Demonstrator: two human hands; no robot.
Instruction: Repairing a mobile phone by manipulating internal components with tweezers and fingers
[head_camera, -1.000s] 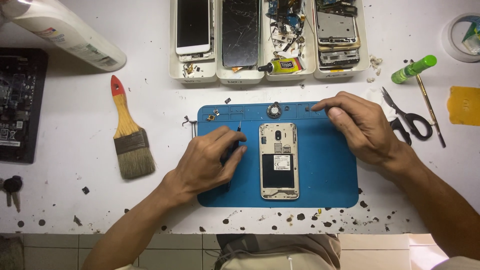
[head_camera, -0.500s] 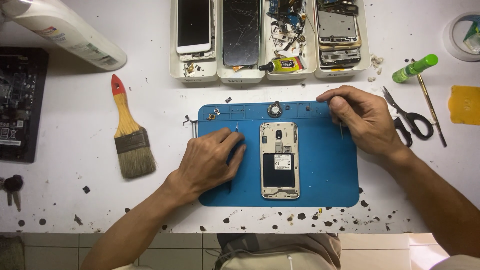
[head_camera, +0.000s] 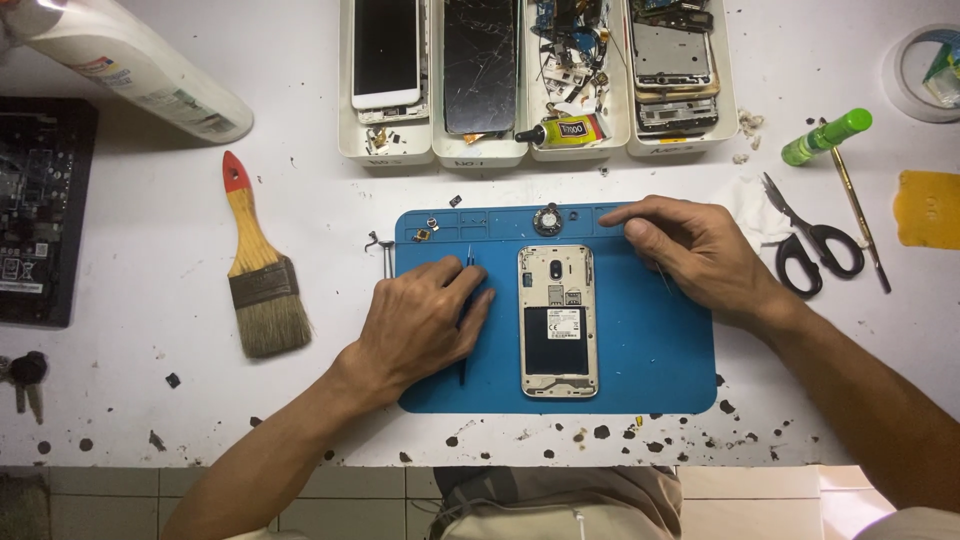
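Observation:
A phone with its back cover off lies face down in the middle of a blue work mat. My left hand rests on the mat just left of the phone. Its fingers are curled over a thin dark blue tool, which sticks out above and below the hand. My right hand is at the mat's upper right, fingertips near the top edge. A thin metal tool pokes out beneath its fingers. A small round part sits above the phone.
Several white trays with phones, cracked screens and loose parts line the back. A paintbrush lies left of the mat. Scissors, a green tube and a yellow scraper lie to the right. A white bottle and a dark board are far left.
My right hand has lifted slightly, then settled lower and a little left along the mat's top edge. My left hand has stayed over the blue tool, fingers shifting slightly.

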